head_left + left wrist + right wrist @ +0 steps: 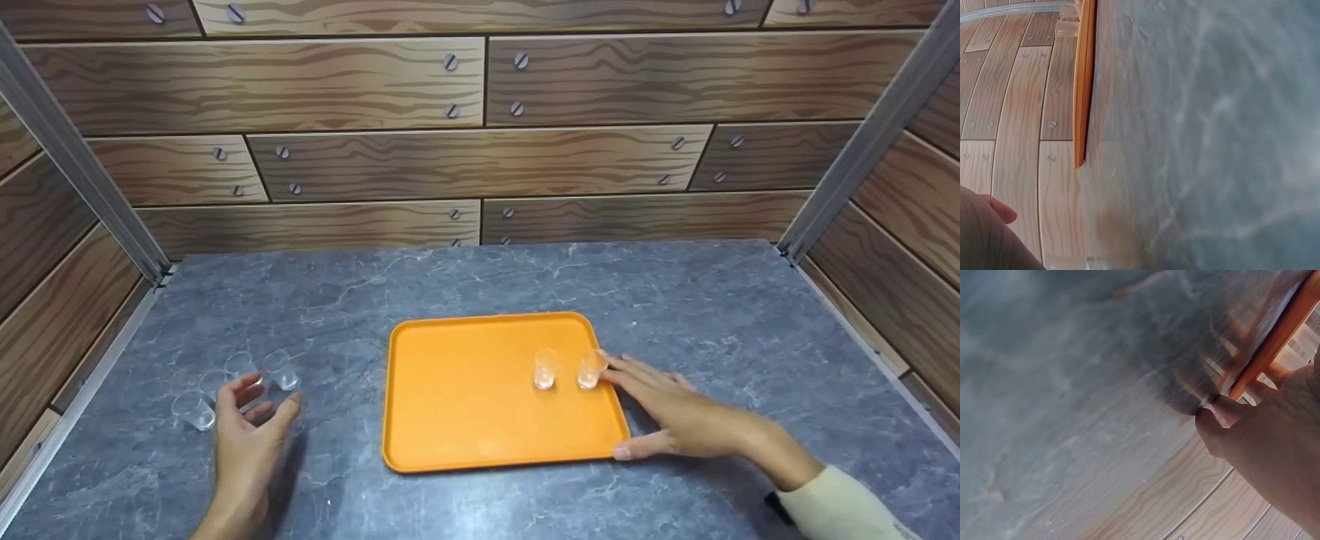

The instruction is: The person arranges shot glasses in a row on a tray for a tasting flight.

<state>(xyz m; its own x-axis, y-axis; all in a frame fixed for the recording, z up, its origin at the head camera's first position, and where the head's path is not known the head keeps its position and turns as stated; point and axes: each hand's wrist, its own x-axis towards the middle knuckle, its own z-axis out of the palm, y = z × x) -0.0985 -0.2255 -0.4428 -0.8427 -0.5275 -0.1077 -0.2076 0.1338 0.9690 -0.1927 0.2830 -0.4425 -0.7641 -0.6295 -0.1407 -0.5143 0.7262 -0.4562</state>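
While the right hand (675, 416) lies flat with fingers spread at the orange tray's (465, 420) 3 o'clock edge, seemingly steadying it, fingertips near two shot glasses (546, 369) on the tray, the left hand (251, 427) cups loosely beside three glasses (281, 369) at 9 o'clock, gripping none. The left wrist view shows the tray's rim (1082, 84) edge-on; the right wrist view shows the thumb (1221, 413) against that rim.

Grey marbled tabletop (315, 300) with pale veining. Back wall (480, 135) and both side walls clad in brown wood-grain planks with printed screw heads. Bare metal posts (75, 157) stand at the two rear corners. Lighting even
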